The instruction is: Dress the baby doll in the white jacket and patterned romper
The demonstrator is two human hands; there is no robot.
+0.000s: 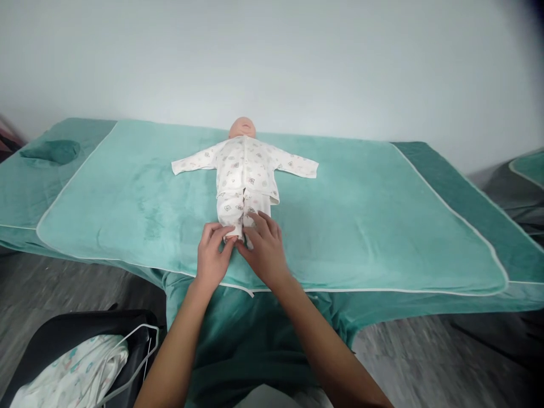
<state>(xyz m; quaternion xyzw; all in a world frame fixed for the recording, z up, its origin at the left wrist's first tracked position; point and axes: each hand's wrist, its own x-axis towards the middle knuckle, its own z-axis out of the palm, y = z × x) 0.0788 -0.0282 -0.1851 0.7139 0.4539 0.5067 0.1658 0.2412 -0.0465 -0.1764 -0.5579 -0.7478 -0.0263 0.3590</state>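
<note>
A baby doll point(242, 127) lies on its back, head toward the wall, in a white long-sleeved baby shirt point(245, 164) with small printed figures. Both sleeves stretch out sideways. Matching baby trousers point(230, 208) cover its legs, which point toward me. My left hand point(213, 249) is closed, thumb and fingers pinching the cuff of the leg on the left, where a bit of skin-coloured foot shows. Over the other leg, my right hand point(266, 249) curls its fingers on the trouser fabric near the cuff, hiding much of that leg's lower end.
A teal plush cover point(361, 226) with white piping lies over the bed, and a face hole point(51, 152) is at its left end. Below left, a black chair point(102, 320) carries crumpled printed cloth point(76, 371) and a white hanger point(147, 357). A pale wall point(272, 62) rises behind.
</note>
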